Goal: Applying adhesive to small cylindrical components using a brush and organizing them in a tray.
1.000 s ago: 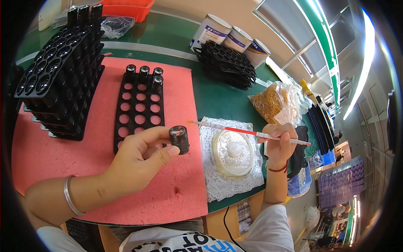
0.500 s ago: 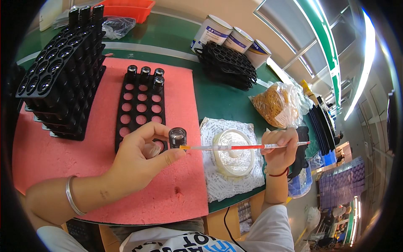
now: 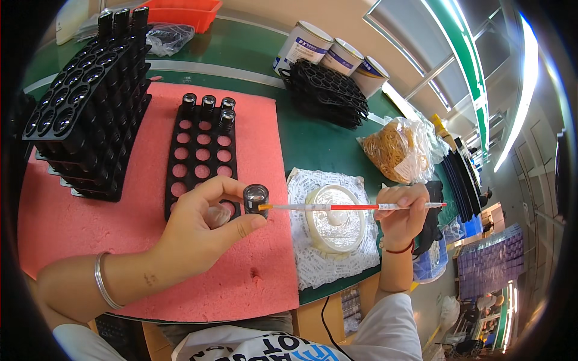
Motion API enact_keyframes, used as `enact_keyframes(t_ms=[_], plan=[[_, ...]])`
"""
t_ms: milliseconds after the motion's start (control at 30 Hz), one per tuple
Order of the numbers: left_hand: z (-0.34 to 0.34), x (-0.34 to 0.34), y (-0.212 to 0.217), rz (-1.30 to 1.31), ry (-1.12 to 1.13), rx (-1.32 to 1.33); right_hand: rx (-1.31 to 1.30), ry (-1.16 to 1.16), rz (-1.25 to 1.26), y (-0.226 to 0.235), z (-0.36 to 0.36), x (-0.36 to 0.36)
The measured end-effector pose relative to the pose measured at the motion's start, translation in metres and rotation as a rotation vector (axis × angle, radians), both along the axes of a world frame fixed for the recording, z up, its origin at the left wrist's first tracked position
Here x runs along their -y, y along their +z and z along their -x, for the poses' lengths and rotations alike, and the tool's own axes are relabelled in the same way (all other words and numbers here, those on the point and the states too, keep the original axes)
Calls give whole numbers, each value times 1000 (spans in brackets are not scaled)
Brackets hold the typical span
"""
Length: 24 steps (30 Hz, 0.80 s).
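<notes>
Between thumb and fingers, my left hand (image 3: 201,225) grips a short black cylinder with a glassy top (image 3: 256,197). My right hand (image 3: 404,213) pinches a thin paintbrush (image 3: 352,207) with a red and white handle, held level. The brush's orange-brown bristles lie against the near side of the cylinder. Behind my left hand, a black tray with round holes (image 3: 193,155) rests on a pink foam mat (image 3: 259,144); several similar cylinders (image 3: 208,103) stand in its far end. Right of the mat, a round white dish (image 3: 337,219) with a shiny surface sits on a printed white cloth (image 3: 304,265).
Stacked black trays with cylinders (image 3: 90,114) rise at the left. Three cans (image 3: 306,43) and a pile of black hole-patterned sheets (image 3: 328,96) stand at the back. A bag of yellow rubber bands (image 3: 394,150) lies to the right. A red bin (image 3: 186,13) is at the far left.
The brush tip has shifted slightly up against the cylinder, and the cylinder is tilted a little differently. My right hand has moved marginally; both grips are unchanged.
</notes>
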<state>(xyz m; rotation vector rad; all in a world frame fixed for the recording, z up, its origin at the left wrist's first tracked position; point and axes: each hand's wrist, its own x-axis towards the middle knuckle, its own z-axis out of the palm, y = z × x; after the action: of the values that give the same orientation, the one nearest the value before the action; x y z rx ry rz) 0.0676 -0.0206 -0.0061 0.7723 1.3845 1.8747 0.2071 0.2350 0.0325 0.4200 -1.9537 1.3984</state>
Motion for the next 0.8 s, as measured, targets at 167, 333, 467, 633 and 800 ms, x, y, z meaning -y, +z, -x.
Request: enact_keyframes(t_ms=[167,333,467,633,800], plan=[[-2,-2,-3,-23,11,26,6,11,148,-1,0,-6],[-3,-2,-4,13,7,10,11,-2,169,-2,0,-10],[-3,-3,-6,-23,-5,-14,16,6,192,-2,1,-12],[-2,-2,-6,-37,-6,-23,1,-84,169,-5,3,-14],[-6,2,1,26,-47,-111,-48,-124,234,-4,4,-16]])
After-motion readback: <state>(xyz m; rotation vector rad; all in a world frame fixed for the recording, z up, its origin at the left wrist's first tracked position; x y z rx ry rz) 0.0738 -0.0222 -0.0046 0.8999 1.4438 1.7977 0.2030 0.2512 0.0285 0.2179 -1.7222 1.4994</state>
